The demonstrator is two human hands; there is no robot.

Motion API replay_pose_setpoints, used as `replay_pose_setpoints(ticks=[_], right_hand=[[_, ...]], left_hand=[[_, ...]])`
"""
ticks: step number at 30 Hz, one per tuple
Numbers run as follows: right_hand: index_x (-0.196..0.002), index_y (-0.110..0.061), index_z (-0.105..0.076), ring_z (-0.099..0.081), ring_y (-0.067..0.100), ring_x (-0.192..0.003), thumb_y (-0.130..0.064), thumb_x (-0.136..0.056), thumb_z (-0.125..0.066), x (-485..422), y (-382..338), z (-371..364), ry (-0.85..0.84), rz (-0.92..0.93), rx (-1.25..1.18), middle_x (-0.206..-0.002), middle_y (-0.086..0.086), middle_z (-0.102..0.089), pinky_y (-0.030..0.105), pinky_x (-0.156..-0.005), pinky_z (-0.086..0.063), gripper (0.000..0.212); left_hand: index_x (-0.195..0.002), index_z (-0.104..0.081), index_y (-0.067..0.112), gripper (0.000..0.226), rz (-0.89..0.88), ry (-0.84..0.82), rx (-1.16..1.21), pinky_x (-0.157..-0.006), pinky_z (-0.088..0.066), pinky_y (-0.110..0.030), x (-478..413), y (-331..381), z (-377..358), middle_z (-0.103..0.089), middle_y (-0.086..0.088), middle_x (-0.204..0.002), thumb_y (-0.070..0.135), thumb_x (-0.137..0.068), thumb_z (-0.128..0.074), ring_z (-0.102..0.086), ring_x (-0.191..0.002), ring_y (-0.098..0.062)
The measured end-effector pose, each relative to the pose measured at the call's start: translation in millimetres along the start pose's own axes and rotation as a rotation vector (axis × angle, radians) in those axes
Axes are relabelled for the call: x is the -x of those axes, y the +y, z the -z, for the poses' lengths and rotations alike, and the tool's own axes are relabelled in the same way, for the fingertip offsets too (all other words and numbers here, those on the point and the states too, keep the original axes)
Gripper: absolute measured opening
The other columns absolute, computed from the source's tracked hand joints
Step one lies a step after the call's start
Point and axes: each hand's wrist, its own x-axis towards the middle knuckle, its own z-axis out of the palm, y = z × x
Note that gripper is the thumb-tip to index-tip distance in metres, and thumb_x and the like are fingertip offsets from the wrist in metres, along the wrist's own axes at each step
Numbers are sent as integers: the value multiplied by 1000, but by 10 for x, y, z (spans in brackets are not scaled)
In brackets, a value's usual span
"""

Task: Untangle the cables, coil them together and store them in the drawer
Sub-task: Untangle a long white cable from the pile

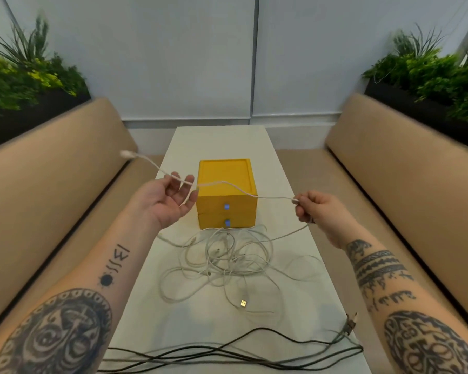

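White cable point(268, 197), trailing from the tangle point(227, 257) at 6 o'clock of the yellow drawer box point(222, 171): right hand point(319, 209) gripping, slack-fingered left hand point(168, 198) cradling; any tug is likely risking cinching the knots.

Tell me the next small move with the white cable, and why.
Probably close the left hand on the white cable and pull more of it free. It only drapes over that open hand, while the right hand pinches it and the rest runs into the tangle.
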Motion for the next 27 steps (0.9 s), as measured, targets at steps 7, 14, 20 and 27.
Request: replay_pose_setpoints(ticks=[7, 14, 20, 27], right_hand=[[-87, -14, -68, -51, 14, -59, -15, -102, -50, -16, 184, -183, 6, -116, 31, -66, -1, -63, 26, -62, -40, 24], [-88, -14, -69, -41, 11, -51, -18, -100, -53, -34, -121, -438, -17, -64, -60, -63, -5, -64, 25, -52, -34, 21], [-90, -13, -70, -34, 8, -42, -21, -100, -57, -31, -632, -530, -23, 62, -154, -67, -2, -66, 23, -46, -31, 18], [-92, -13, -67, -32, 9, -44, -17, -102, -53, -27, -858, -475, 92, 141, -341, -66, -2, -67, 20, -46, -30, 17]], left_hand=[[-93, -63, 14, 45, 64, -73, -240, -86, -52, -53, 187, -199, 28, -70, 0, -85, 41, -106, -30, -72, -87, -24], [-112, -62, 11, 34, 225, -188, -579, -83, -54, -43, 303, -700, 99, -73, -5, -88, 37, -104, -42, -70, -81, -27], [-128, -51, 16, 48, 207, -411, -649, -75, -52, -37, 465, -880, -138, -75, -12, -98, 54, -99, -47, -70, -77, -28], [-102, -59, 15, 38, -34, -405, -740, -69, -50, -33, 468, -783, -191, -76, -11, -96, 50, -100, -45, -69, -76, -25]])
